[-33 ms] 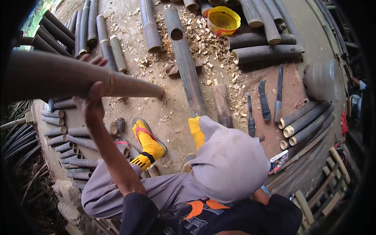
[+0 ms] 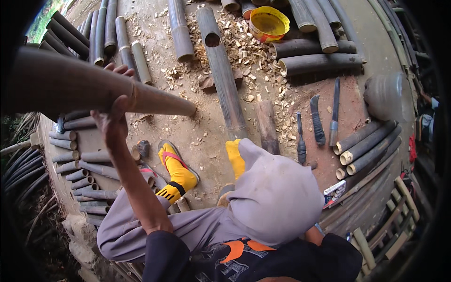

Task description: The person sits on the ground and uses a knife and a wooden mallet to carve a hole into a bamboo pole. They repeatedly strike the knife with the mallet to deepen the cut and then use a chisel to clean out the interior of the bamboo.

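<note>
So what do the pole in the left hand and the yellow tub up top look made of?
The pole in the left hand looks like bamboo: brown, matt, round, with a ringed node near the fingers. The yellow tub is probably plastic, given its smooth, bright, thin rim.

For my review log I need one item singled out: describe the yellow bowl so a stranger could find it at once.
Start at the long bamboo pole with a hole near its far end, lying on the dirt floor amid wood chips. To its right, by the dark bamboo tubes, sits the yellow bowl. It is the only round, bright yellow container there.
</note>
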Demonstrator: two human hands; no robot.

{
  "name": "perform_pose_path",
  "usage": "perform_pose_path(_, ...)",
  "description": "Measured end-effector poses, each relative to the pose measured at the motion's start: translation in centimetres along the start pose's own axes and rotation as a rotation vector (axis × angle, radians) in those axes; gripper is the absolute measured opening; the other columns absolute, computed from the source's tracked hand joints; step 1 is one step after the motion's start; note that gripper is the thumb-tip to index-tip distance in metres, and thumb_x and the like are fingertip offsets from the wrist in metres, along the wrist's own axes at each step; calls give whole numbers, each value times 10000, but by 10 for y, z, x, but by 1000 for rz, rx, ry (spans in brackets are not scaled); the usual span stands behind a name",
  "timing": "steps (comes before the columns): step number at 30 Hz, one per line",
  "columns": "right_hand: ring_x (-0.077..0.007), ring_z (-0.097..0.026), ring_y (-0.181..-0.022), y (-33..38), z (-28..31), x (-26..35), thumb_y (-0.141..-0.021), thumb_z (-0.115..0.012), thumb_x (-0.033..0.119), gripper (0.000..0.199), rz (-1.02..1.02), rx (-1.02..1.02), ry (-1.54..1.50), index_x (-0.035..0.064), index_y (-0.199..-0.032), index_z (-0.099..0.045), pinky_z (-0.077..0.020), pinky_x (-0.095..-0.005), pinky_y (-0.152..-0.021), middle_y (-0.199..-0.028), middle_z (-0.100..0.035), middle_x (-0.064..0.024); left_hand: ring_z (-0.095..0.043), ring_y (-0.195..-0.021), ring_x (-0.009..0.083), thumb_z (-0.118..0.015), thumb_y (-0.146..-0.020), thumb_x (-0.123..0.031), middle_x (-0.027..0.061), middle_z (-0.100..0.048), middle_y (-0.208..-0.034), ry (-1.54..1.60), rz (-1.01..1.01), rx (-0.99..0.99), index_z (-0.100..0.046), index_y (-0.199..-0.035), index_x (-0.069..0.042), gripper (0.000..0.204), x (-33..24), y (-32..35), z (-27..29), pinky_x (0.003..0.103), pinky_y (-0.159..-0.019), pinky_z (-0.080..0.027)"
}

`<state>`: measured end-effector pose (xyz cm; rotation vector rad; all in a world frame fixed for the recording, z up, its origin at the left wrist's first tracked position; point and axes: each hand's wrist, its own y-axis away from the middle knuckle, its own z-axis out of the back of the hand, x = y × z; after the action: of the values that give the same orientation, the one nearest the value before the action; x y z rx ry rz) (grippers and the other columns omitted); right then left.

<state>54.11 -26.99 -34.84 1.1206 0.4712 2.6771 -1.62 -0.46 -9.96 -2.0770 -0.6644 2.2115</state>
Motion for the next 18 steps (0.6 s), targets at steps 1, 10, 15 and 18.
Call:
perform_pose_path(1,-324,-561,-625,-18,15,16,-858,-548,141,165,23,-90,26,-17,-864,-593,-433,-423,-599,-688,-573,-175,-552,-1141,324,-733,-751,-172,248,-523,-1244,-6,71,-22,-380,-1333,82,726,3,-2,-1,417,-1008,-424)
perform_pose_path(10,-289,-564,-742,-162,114,77,-859,-566,105,154,110,-365,296,-13,-956,-579,-439,-396,-673,-826,-582,-160,-617,-940,129,-777,-711,-18,65,-642,-1044,87,106,-123,-548,-1144,-4,490,48,-18,-31,264,-863,-488)
perform_pose_path(15,-420,-527,-1028,-207,127,69,-824,-592,123,441,77,-294,538,-43,-1222,-498,-410,-463,-889,-1075,-552,-271,-615,-951,141,-775,-722,-74,66,-627,-1062,-98,95,-118,-495,-1207,-21,563,56,-6,-33,282,-882,-502)
perform_pose_path(18,-414,-520,-1052,-228,132,34,-797,-625,159,526,-67,-147,648,-35,-1259,-467,-408,-462,-906,-1120,-536,-271,-611,-933,143,-783,-714,-131,63,-622,-1036,-86,73,-136,-472,-1218,-52,598,56,-9,-54,290,-839,-524)
